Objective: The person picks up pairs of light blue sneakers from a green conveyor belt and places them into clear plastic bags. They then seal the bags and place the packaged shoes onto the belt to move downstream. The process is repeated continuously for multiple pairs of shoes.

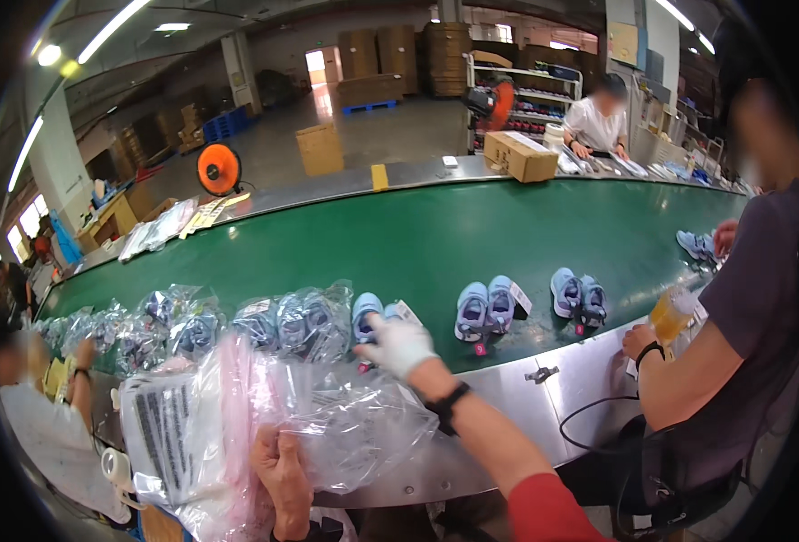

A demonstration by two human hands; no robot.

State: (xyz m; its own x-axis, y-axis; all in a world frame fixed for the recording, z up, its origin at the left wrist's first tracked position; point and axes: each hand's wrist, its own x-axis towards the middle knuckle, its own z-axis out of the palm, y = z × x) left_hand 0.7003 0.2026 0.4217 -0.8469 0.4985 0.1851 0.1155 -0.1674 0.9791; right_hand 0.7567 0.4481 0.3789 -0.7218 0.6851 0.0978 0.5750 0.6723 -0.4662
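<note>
**Clear bags and blue shoes at the green belt**

Clear plastic fills the near edge of the head view: the left hand [284, 470] pinches a bag [327, 425] from below, thumb closed on the film, over a stack of bags [178, 443] with printed labels. The right hand [397, 346], in a white glove, reaches forward and closes on a pair of blue shoes [369, 316] lying on the green belt [435, 235]. The hands are well apart. Left of that pair lie bagged shoes [304, 321]; to the right, two more bare pairs [488, 305] [578, 294]. A co-worker's hand [639, 341] rests on the steel ledge [544, 379]. A carton [519, 155] stands across the belt.
</note>
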